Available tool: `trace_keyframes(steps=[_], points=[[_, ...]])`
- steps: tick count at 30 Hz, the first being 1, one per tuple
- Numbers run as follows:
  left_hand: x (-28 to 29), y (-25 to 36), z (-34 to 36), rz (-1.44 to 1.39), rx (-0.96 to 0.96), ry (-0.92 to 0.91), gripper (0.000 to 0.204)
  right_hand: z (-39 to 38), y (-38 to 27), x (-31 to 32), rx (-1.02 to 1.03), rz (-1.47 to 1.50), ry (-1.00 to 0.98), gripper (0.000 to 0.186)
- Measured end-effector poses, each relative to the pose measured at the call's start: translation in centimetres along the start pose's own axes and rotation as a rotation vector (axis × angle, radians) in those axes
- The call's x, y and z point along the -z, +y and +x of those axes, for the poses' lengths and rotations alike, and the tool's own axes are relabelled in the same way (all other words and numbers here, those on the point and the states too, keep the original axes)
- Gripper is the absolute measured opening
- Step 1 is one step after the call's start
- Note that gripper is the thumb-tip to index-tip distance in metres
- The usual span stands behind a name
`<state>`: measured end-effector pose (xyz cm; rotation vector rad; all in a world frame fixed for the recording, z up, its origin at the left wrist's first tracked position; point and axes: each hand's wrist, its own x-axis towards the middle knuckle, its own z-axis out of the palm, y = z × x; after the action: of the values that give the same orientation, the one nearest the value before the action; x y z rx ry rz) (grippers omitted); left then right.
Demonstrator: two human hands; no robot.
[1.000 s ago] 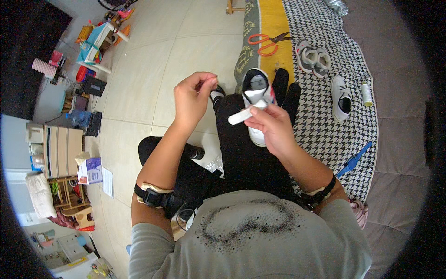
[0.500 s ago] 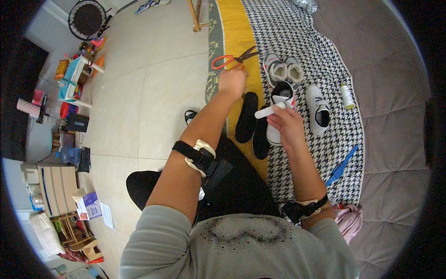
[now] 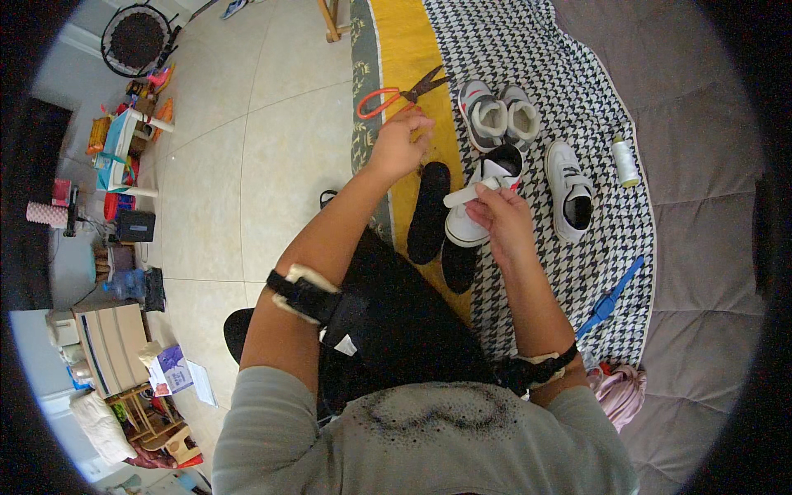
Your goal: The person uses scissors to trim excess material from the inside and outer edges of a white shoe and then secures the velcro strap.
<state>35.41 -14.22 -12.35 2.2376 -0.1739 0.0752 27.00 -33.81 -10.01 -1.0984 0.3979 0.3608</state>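
My right hand (image 3: 503,219) grips the white strap (image 3: 470,188) of a white, black-lined sneaker (image 3: 464,224), which lies partly over dark insoles (image 3: 429,214). My left hand (image 3: 400,142) is stretched forward just below orange-handled scissors (image 3: 379,101) on the yellow band of the bedding; its fingers are loosely bent and apart, with nothing visible in them. Behind the held shoe stands a pair of grey-and-white shoes (image 3: 499,115). To the right are another white sneaker (image 3: 565,169) and a spool of white thread (image 3: 624,161).
The houndstooth cover (image 3: 516,49) lies beside a grey quilt (image 3: 701,247). A blue strap-like item (image 3: 606,301) and pink cloth (image 3: 619,400) are at the right. A tiled floor (image 3: 206,206) separates me from cluttered furniture, including a small white table (image 3: 124,140) and cardboard (image 3: 111,346).
My left hand has reached forward from above my legs to beside the scissors. My right hand still grips the strap, with the shoe now over the bedding. The view has shifted.
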Motion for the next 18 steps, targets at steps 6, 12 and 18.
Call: trace_keyframes(steps=[6, 12, 18], points=[[-0.7, 5.9, -5.8, -0.368, 0.002, -0.268, 0.025, 0.5, 0.3, 0.1, -0.021, -0.042, -0.020, 0.024], [-2.4, 4.9, -6.1, -0.518, 0.030, -0.021, 0.010, 0.5, 0.4, -0.8, -0.083, 0.094, -0.074, 0.026], [-0.5, 4.3, -3.4, -0.241, 0.025, -0.141, 0.014, 1.2, 2.3, -1.1, 0.058, 0.074, 0.031, 0.020]])
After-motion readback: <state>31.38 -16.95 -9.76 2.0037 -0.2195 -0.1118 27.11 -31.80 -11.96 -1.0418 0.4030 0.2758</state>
